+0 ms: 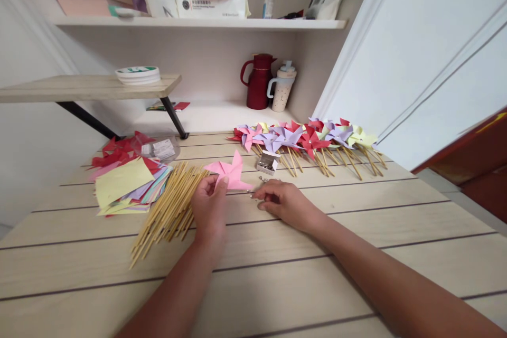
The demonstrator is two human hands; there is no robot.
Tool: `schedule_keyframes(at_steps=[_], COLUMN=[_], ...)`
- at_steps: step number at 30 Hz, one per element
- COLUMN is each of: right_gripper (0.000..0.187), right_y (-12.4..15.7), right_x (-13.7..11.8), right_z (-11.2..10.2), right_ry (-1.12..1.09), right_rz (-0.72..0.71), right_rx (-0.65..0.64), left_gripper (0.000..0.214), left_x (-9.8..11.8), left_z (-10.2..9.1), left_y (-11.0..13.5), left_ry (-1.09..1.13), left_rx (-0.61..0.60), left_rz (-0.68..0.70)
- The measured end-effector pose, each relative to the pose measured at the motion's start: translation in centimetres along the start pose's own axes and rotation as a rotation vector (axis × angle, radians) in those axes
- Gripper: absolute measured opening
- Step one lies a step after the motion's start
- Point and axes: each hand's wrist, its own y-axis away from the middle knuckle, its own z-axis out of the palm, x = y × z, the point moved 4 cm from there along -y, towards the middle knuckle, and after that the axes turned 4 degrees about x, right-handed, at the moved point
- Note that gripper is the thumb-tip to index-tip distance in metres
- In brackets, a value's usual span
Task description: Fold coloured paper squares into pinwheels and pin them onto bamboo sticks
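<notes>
Between the thumb and fingers of my left hand (pixel 210 203) is a pink paper pinwheel head (pixel 230 171), held just above the table. My right hand (pixel 283 202) sits to its right with thumb and index finger brought together, a tiny shiny thumbtack (pixel 251 196) at the fingertips. A few more small metal pieces lie on the tabletop close to those fingers. Behind them stands an opened small box (pixel 268 162) with dark shiny pieces inside. Left of my left hand lies a loose bundle of thin wooden sticks (pixel 168 211).
Finished pinwheels (pixel 312 140) in red, purple, pink and yellow lie at the back right. Coloured paper sheets (pixel 122 179) and red paper pieces (pixel 114 153) are stacked on the left. A red jug (pixel 259 82) and a cup (pixel 283 87) stand behind, under a shelf (pixel 198 22).
</notes>
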Motion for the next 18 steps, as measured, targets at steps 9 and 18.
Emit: schedule_keyframes(at_steps=[9, 18], right_gripper=[0.015, 0.017], right_y=[-0.51, -0.61], right_x=[0.28, 0.22], right_z=[0.28, 0.4], right_ry=[-0.009, 0.019], right_rz=[-0.004, -0.059], right_rx=[0.097, 0.145], left_gripper=[0.018, 0.019], left_x=[-0.38, -0.19], left_z=[-0.15, -0.06], left_y=[-0.17, -0.08], left_ry=[-0.032, -0.028], left_rx=[-0.009, 0.0], left_rz=[-0.008, -0.026])
